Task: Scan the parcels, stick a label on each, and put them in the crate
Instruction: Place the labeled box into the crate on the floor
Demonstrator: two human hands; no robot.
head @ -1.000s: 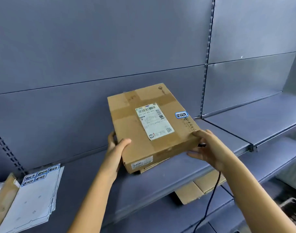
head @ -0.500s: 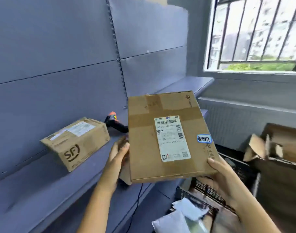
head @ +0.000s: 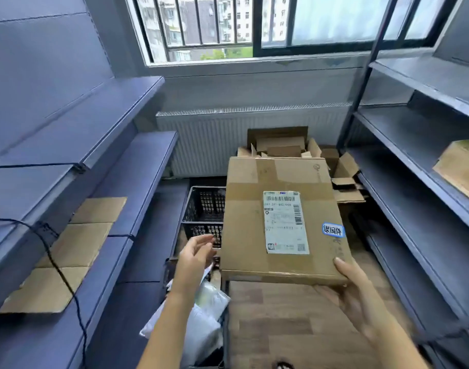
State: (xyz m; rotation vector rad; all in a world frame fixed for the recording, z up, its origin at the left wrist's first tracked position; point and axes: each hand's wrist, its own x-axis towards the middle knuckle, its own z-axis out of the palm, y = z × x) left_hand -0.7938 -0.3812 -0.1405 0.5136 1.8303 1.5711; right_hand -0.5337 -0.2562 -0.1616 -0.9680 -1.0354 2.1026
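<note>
Floor: black crate, torn cartons. Left shelf: flat cardboard, seemingly cable.

The person's own body, as the head camera sees it.
The left grip and the right grip are uncovered hands with slim fingers. The left forearm and the right forearm are bare from the wrist to the lower edge of the view. On the right grip the thumbnail is short and plain, and this forearm looks blurred.
</note>
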